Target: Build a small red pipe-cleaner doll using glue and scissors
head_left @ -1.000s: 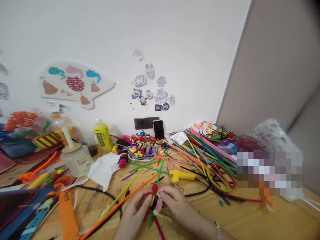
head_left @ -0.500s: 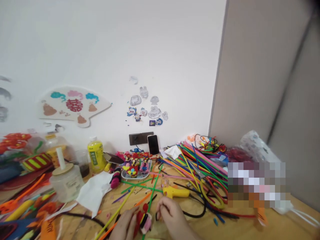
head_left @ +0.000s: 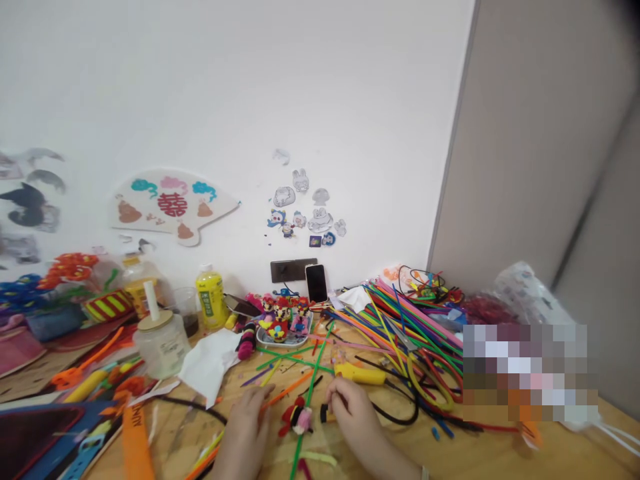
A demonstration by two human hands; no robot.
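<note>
A small figure of fuzzy pipe cleaners (head_left: 302, 421), red, black and pink, lies on the table between my hands. Just left of it my left hand (head_left: 246, 427) rests with fingers stretched forward, apart from the figure and over an orange pipe cleaner (head_left: 287, 390). My right hand (head_left: 354, 415) is closed in a pinch on a small black piece (head_left: 324, 413), whose exact kind I cannot make out. Behind that hand lies a yellow glue gun (head_left: 361, 375) with a black cord. A green pipe cleaner (head_left: 314, 380) runs past the figure.
Finished figures (head_left: 278, 325) stand in a white tray (head_left: 283, 344). Pipe cleaners (head_left: 395, 313) and scissors (head_left: 400, 333) pile up at the right. A yellow-labelled bottle (head_left: 210, 298), a glass jar (head_left: 163, 343), white tissue (head_left: 207, 363) and a phone (head_left: 316, 283) stand or lie further back.
My left hand has come away from the figure, which now lies loose on the table. The right hand still pinches the black piece. The view has shifted left.
</note>
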